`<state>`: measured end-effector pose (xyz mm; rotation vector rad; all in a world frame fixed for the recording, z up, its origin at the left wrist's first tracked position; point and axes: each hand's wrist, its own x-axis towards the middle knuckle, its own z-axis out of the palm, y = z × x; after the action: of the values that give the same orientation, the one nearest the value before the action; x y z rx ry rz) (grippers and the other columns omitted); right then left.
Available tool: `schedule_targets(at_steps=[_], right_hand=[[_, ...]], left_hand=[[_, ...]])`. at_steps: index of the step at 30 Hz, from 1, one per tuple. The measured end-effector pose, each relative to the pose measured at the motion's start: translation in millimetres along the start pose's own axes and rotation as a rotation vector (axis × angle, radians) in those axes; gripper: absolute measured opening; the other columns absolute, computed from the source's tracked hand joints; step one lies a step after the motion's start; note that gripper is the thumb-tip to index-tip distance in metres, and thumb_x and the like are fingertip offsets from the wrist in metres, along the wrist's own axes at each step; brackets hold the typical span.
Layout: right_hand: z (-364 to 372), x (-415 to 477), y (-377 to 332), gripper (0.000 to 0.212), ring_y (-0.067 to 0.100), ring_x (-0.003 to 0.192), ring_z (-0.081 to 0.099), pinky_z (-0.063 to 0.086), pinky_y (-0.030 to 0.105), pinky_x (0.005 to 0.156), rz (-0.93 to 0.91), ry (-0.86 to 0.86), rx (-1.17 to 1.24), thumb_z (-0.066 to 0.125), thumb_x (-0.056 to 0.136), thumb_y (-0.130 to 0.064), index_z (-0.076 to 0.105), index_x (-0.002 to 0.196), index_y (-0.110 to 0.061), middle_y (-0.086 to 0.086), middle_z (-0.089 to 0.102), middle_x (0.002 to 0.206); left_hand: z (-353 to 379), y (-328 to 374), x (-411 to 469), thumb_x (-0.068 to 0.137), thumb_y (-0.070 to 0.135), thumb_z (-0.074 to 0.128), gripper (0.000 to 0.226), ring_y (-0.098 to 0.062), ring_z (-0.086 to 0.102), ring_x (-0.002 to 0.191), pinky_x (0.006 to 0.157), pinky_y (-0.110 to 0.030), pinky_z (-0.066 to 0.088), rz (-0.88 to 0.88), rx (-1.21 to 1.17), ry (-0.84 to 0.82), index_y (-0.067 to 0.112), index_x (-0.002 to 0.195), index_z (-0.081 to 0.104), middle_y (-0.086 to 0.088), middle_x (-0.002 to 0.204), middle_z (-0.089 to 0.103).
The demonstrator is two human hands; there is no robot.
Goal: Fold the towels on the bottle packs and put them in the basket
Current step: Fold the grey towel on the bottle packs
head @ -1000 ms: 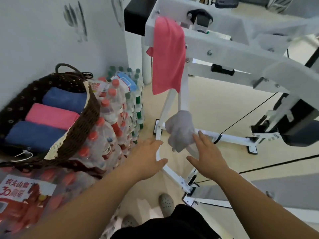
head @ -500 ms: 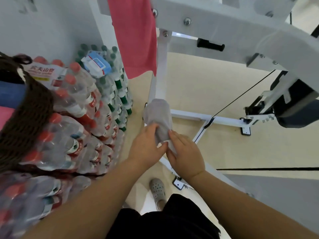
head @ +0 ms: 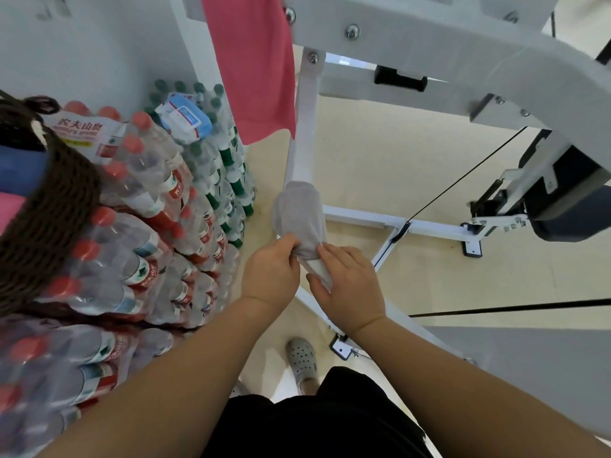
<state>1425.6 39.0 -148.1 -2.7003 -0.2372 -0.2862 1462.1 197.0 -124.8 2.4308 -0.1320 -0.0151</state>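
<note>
so, your woven basket (head: 49, 206) sits on the red-capped bottle packs (head: 139, 209) at the left edge, only partly in view. inside it you can see a blue towel (head: 20, 173) with a pink towel (head: 10, 209) just beside it, nearer you. the wrap of the top pack carries a white label (head: 79, 127) with red characters reading 农夫山泉, and a smaller line under them that is too small to read. behind those packs a green-capped pack (head: 228, 166) stands by the wall, and a blue and white wipes packet (head: 183, 119) lies on its caps, its print too blurred to read. the grey towel (head: 299, 219) is draped over the low part of the white frame (head: 305, 127), just to the right of the bottles, bunched into a hanging fold. your left hand (head: 269, 271) has its fingers curled on the towel's lower left edge, pinching it. your right hand (head: 347, 282) holds the lower right edge, fingers laid over the cloth and thumb beneath it. a hanging pink towel (head: 254, 67) drapes from the frame's upper beam, above the grey one and apart from it. a grey clog (head: 301, 358) shows on the floor below your wrists
</note>
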Motion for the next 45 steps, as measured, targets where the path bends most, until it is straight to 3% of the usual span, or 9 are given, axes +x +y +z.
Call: schedule_targets(at_steps=[6,13,17,22,28,31,35,40,45], right_hand=[[-3,2,0,0.034,0.028,0.110,0.057,0.049,0.045,0.092,-0.025,0.058,0.005,0.065,0.088,-0.035,0.070,0.115,-0.015,0.003,0.066,0.118],[-4,27,-26,0.009,0.027,0.086,0.060,0.050,0.043,0.073,-0.140,0.061,0.100,0.070,0.080,-0.019,0.073,0.088,-0.018,-0.001,0.069,0.090],[-14,31,-64,0.012,0.025,0.078,0.065,0.054,0.036,0.070,-0.298,-0.013,0.233,0.068,0.080,-0.012,0.072,0.090,-0.015,0.001,0.072,0.085],[-12,11,-120,0.026,0.023,0.088,0.066,0.054,0.035,0.079,-0.467,-0.236,0.286,0.052,0.093,-0.027,0.072,0.107,-0.020,0.002,0.073,0.100],[-15,-35,-204,0.020,0.019,0.084,0.064,0.050,0.032,0.073,-0.720,-0.416,0.383,0.058,0.095,-0.026,0.072,0.107,-0.019,-0.001,0.073,0.095],[-18,-72,-244,0.021,0.006,0.074,0.057,0.038,0.016,0.065,-0.784,-0.474,0.422,0.058,0.096,-0.028,0.073,0.109,-0.022,-0.007,0.071,0.089],[-16,-131,-279,0.020,-0.004,0.070,0.045,0.032,0.004,0.062,-0.875,-0.485,0.387,0.058,0.097,-0.023,0.073,0.110,-0.020,-0.009,0.069,0.085],[10,-195,-296,0.041,0.024,0.075,0.067,0.050,0.030,0.067,-0.877,-0.469,0.282,0.040,0.096,-0.033,0.074,0.107,-0.015,0.003,0.075,0.090],[17,-227,-310,0.023,0.029,0.067,0.059,0.040,0.033,0.056,-0.785,-0.475,0.152,0.049,0.085,-0.025,0.070,0.085,-0.014,0.006,0.066,0.074]], left_hand=[[-30,3,-14,0.088,0.004,0.064,0.019,-0.025,0.065,0.085,0.076,-0.025,0.047,-0.014,-0.017,0.043,0.008,0.104,0.072,-0.008,0.095,0.072],[-87,4,-65,0.082,0.004,0.065,0.017,-0.012,0.060,0.075,0.067,-0.025,0.049,-0.167,-0.013,0.201,0.015,0.092,0.074,0.003,0.085,0.068],[-120,1,-107,0.077,0.003,0.064,0.015,-0.002,0.054,0.068,0.062,-0.008,0.038,-0.284,0.023,0.332,0.015,0.081,0.071,0.010,0.075,0.061],[-151,-18,-177,0.077,0.002,0.062,0.018,-0.008,0.055,0.070,0.056,-0.019,0.038,-0.421,0.005,0.488,0.019,0.074,0.067,0.009,0.068,0.060],[-185,-40,-285,0.077,0.015,0.059,0.012,-0.010,0.054,0.060,0.054,-0.019,0.040,-0.535,-0.015,0.644,0.022,0.077,0.069,0.010,0.065,0.060],[-199,-53,-351,0.080,0.018,0.065,0.007,-0.006,0.051,0.061,0.059,-0.009,0.033,-0.516,0.150,0.642,0.018,0.081,0.072,0.010,0.070,0.061],[-208,-53,-431,0.087,0.024,0.062,0.012,-0.011,0.055,0.071,0.063,-0.017,0.038,-0.439,0.239,0.650,0.017,0.085,0.071,0.005,0.078,0.065],[-213,-49,-498,0.092,0.027,0.060,0.014,-0.008,0.055,0.074,0.063,-0.020,0.042,-0.367,0.263,0.663,0.018,0.087,0.069,0.006,0.080,0.064],[-229,-46,-545,0.092,0.020,0.065,0.009,-0.009,0.053,0.076,0.066,-0.021,0.041,-0.451,0.258,0.766,0.015,0.085,0.068,0.004,0.081,0.065]])
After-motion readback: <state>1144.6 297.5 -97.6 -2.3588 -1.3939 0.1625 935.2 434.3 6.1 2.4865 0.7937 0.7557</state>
